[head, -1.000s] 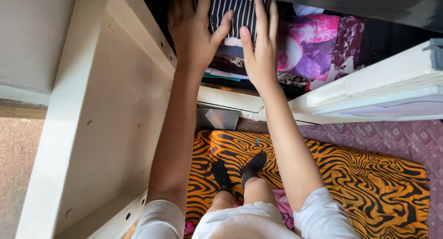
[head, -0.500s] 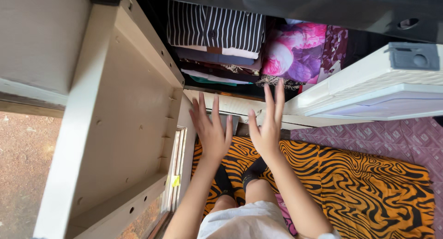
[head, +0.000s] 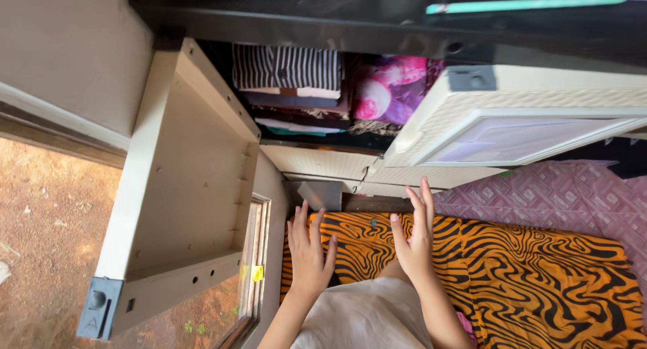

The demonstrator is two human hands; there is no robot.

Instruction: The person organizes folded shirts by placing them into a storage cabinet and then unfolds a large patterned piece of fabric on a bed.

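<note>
My left hand [head: 309, 251] and my right hand [head: 414, 240] hover open and empty above my lap, fingers spread, pointing toward a white cupboard. Inside the cupboard sits a stack of folded clothes topped by a black-and-white striped garment [head: 286, 68]. A pink and purple floral cloth [head: 389, 89] lies right of the stack. Both hands are well clear of the clothes. The cupboard's left door [head: 189, 180] stands swung wide open, and the right door [head: 526, 123] is partly open.
An orange and black tiger-striped cloth [head: 539, 281] covers the surface under me, over a pink patterned sheet [head: 573, 197]. A window frame [head: 256, 255] at the left looks onto reddish ground [head: 54, 228]. A dark shelf [head: 404, 25] spans the cupboard's top.
Both hands left the striped garment and drew back from the cupboard down toward my lap. The view pulled away from the cupboard, so both doors show more fully.
</note>
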